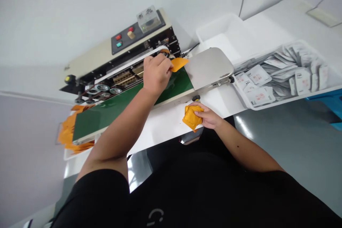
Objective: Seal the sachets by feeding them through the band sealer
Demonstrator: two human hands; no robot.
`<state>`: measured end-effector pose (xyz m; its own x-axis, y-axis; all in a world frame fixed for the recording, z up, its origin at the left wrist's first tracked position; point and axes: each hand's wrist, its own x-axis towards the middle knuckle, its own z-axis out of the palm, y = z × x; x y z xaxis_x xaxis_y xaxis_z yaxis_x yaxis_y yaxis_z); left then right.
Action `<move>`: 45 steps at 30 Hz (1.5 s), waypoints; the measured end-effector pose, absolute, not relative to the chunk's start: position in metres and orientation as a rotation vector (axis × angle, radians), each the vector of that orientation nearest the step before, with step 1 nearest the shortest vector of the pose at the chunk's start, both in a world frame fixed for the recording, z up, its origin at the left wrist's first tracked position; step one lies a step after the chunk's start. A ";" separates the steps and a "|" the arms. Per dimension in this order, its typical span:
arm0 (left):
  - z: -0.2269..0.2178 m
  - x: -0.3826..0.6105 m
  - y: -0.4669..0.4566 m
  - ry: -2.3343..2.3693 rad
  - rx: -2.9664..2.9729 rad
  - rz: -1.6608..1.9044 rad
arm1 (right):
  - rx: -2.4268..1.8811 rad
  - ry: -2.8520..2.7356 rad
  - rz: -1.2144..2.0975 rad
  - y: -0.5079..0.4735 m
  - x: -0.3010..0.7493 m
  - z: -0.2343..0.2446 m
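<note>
At the sealer's [107,57] left end, a pile [68,131] of orange pouches lies just past the belt [107,110] and spills off the table edge; more could slide to the floor if it grows.

Above the belt's right half, the left hand [156,73] is closed, knuckles up, pinching an orange pouch [179,63] between thumb and fingertips. The pouch's mouth sits at the sealer's intake, beside the guide rollers. The forearm runs diagonally across the belt, wrist straight, elbow low. The fingers are very near the intake, so they could, I judge, be nipped or scorched if they ride in with the pouch. A pouch fed crooked could also crease or jam in the band.

Just in front of the sealer, at the table's near edge, the right hand [210,115] curls around a stack [191,117] of orange pouches, thumb on top, wrist resting by the edge. The stack hangs partly over that edge, and a loose grip could drop it.

Right of the belt is a bare steel plate [210,66], part of the sealer. Further right of it, a tray [280,101] holds white sachets [280,71], well apart from both hands.
</note>
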<state>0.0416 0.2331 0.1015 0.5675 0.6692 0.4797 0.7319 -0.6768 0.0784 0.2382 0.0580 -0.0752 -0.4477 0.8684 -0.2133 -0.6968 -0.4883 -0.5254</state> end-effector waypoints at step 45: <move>0.062 -0.005 0.015 -1.101 -2.618 -0.890 | -0.829 -0.494 1.804 0.027 0.213 -0.058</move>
